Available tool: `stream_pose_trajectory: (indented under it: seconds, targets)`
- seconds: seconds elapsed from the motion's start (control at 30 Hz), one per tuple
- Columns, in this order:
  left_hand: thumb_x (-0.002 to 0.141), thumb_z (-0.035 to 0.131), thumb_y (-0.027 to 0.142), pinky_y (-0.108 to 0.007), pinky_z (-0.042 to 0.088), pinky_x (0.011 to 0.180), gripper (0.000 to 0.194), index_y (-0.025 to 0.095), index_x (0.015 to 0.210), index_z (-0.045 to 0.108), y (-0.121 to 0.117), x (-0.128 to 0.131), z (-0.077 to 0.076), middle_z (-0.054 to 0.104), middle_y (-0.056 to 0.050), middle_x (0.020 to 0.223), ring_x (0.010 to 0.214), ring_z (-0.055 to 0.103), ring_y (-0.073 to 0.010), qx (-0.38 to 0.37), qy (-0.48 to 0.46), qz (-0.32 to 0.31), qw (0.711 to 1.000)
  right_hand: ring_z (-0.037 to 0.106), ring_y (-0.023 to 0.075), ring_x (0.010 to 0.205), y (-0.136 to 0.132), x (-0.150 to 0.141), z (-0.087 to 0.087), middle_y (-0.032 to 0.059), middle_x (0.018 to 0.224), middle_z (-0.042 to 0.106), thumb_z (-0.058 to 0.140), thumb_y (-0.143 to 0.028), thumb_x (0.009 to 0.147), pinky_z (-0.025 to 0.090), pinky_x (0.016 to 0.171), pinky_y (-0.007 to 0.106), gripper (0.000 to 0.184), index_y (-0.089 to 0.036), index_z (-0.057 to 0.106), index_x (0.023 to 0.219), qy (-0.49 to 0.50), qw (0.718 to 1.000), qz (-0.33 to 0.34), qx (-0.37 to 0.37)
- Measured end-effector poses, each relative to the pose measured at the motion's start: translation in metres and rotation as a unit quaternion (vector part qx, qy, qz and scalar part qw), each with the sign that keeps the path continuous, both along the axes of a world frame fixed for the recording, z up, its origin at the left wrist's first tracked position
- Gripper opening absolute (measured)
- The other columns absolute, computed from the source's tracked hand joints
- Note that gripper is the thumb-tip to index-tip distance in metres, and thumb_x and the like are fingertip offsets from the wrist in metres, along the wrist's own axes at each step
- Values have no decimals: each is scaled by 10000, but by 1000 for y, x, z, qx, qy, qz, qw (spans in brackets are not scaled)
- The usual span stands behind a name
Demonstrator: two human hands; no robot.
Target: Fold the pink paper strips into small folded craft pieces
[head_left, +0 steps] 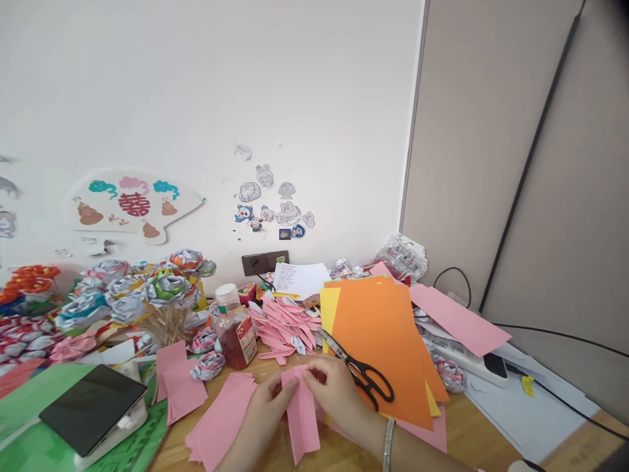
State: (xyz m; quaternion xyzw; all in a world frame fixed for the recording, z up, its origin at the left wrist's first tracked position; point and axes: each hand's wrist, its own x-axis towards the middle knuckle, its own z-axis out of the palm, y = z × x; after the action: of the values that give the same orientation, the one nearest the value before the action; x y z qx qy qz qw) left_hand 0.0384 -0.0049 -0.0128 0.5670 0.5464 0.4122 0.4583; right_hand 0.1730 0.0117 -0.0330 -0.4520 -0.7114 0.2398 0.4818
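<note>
At the far left, a cluster of orange flowers (32,282) is standing near the wall, and a bunch of paper flowers (171,292) on sticks is rising beside it, overlapping too much to count. In front, one black tablet (93,406) is resting on a white device (133,419) over a green sheet (29,387). Two stacks of pink paper are following: a left stack (183,390) and a right stack (223,416), their sheets lying too close to number. Two rolled flowers are sitting by one bottle (236,341) with a white cap. The left forearm is covering part of the right stack. The left hand (270,396) is pinching one folded pink paper (302,426) at its upper left, low in the middle above the wooden table (171,449). A heap of pink strips (285,324) is lying behind it, uncountable. The right hand (334,390), wearing one bracelet (388,442) at the wrist, is pinching the same paper's upper right corner. Beside it, one pair of scissors (362,373) is lying across several orange sheets (378,328), partly hidden by that hand. Farther right, one long pink sheet (462,321) is slanting above one rolled flower (452,375), and white sheets (531,413) are spreading under a black cable (555,396).
</note>
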Motion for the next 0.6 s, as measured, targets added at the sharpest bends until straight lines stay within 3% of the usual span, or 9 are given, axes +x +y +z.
stream_pose_trajectory:
  seconds: [0.13,0.23,0.3,0.4,0.47,0.53,0.6]
  targets:
    - [660,532,424,-252,402,501,302,140,707,625,1,-1,-3,639,-27,647,630,558,-207,20,9,8,1000,454,158,650,-3,1,1,26,637,534,485,-274,790,328,626,274,248,-189,566,571,32,999,37,19]
    - [671,534,418,-266,421,542,292,143,697,628,1,-2,-2,660,-40,693,671,574,-226,44,29,17,998,438,145,610,0,1,2,7,577,473,474,-377,797,327,598,266,366,-178,485,490,121,989,74,-46]
    - [687,537,405,-277,437,591,274,149,712,632,1,-3,-2,674,-47,730,713,585,-239,59,34,0,998,413,124,539,4,0,1,-14,528,435,496,-440,771,316,543,251,385,-172,464,496,220,955,124,-157]
    - [713,529,388,-286,449,634,258,158,760,636,0,-4,0,684,-47,748,738,597,-243,67,30,-25,997,363,90,450,7,1,2,-36,498,432,514,-503,738,297,485,231,369,-162,507,597,360,844,229,-325]
    - [720,522,379,-282,450,623,247,161,759,632,-1,-3,1,679,-40,713,712,600,-236,65,29,-25,997,347,76,430,7,2,3,-43,489,435,544,-491,724,289,466,216,346,-157,518,636,407,788,275,-371]
    - [720,518,377,-274,447,606,237,165,730,623,-2,-3,3,670,-32,690,689,597,-228,65,31,-20,997,346,69,418,5,2,4,-52,468,428,594,-451,701,281,453,206,311,-158,512,634,414,772,298,-380]
    - [718,515,386,-271,443,603,242,166,691,612,-2,-2,3,667,-31,687,682,592,-223,72,39,-12,997,356,67,417,3,2,5,-56,467,431,641,-414,673,282,447,203,296,-162,496,619,407,780,299,-370]
